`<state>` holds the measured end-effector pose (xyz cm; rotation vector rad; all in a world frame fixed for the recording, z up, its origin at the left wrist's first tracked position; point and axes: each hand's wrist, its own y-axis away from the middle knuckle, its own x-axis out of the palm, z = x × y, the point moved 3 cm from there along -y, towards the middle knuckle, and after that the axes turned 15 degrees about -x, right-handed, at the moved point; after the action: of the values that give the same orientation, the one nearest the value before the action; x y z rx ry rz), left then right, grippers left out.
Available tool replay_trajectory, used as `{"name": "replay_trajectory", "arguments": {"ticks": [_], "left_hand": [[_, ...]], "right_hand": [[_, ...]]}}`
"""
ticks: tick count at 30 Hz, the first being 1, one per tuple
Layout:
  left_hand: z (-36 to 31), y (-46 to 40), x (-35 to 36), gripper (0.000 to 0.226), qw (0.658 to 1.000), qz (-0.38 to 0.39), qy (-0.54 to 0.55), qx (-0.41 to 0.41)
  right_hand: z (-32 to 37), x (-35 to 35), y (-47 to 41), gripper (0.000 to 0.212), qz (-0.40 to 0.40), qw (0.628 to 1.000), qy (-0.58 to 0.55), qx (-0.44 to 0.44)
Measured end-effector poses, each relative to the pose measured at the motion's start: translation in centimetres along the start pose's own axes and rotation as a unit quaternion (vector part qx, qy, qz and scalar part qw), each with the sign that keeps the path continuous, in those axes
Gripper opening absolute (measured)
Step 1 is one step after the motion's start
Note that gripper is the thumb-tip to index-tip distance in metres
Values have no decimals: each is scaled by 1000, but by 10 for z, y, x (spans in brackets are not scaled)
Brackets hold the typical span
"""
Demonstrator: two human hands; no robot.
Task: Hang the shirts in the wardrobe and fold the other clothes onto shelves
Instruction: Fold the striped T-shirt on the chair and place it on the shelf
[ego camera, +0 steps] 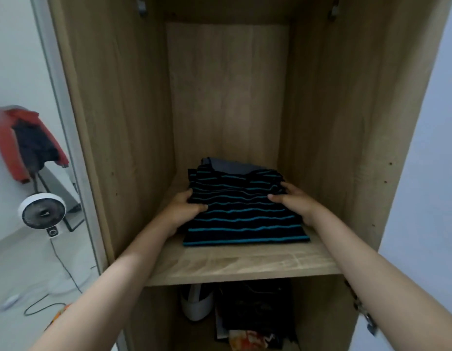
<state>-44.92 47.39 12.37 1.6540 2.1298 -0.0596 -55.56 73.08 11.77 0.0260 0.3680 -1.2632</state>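
Both hands, left [185, 207] and right [295, 201], grip the folded striped garment [245, 219] between them on the shelf [245, 264].

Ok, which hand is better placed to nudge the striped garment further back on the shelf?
Probably left: the left hand grips the striped garment nearer its front edge; the right hand sits further back.

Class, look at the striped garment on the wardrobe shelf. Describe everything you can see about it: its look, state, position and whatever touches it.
The striped garment is dark, navy or black, with thin teal horizontal stripes, and looks like soft knit fabric. It is folded into a rough rectangle and lies flat on the wooden shelf, its front edge set back from the shelf's lip. Its far part rests on a folded grey garment behind it. The left hand holds its left edge, thumb on top; the right hand holds its right side.
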Motion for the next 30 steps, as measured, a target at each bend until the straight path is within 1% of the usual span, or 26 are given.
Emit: {"name": "replay_trajectory", "arguments": {"ticks": [3,5,9,10,12,14,15,16,17,18,20,22,23,24,25,27,30], "left_hand": [[6,16,-3,71,999,5,-46,11],[8,24,-4,69,998,19,-65,11],[11,37,-2,59,997,42,-56,-19],[12,41,-1,57,996,47,-68,-20],[12,46,1,56,990,42,-137,-11],[8,47,1,59,970,10,-242,4],[5,47,2,60,960,-10,-281,8],[1,47,4,62,952,-28,-305,11],[-4,47,6,62,949,-44,-311,17],[-10,46,9,63,950,-60,-306,28],[-21,42,19,64,947,-95,-299,67],[-22,34,35,66,930,-113,-335,99],[-19,28,44,67,918,-107,-368,101],[-13,21,52,68,904,-89,-408,89],[-6,14,59,68,892,-63,-443,66],[5,4,63,68,877,-21,-480,21],[8,0,62,69,869,-14,-495,8]], "right_hand": [[2,-2,19,84,27,995,96,-28],[5,-1,35,79,46,987,152,-34],[13,-2,69,61,57,973,224,11],[14,-2,76,58,65,968,240,21],[19,-3,85,55,84,956,279,37],[26,-3,88,57,106,927,357,45],[30,-3,88,60,119,902,413,43],[34,-2,86,63,127,878,459,39],[37,-1,82,66,125,864,487,28],[41,1,78,68,115,862,493,13],[45,9,69,72,78,887,452,-49],[43,21,57,73,56,910,390,-126],[38,28,53,73,70,914,372,-148],[28,35,47,72,97,912,369,-151],[16,42,42,69,133,904,384,-136],[-7,48,35,64,189,878,430,-92],[-18,47,28,63,203,867,450,-68]]}}
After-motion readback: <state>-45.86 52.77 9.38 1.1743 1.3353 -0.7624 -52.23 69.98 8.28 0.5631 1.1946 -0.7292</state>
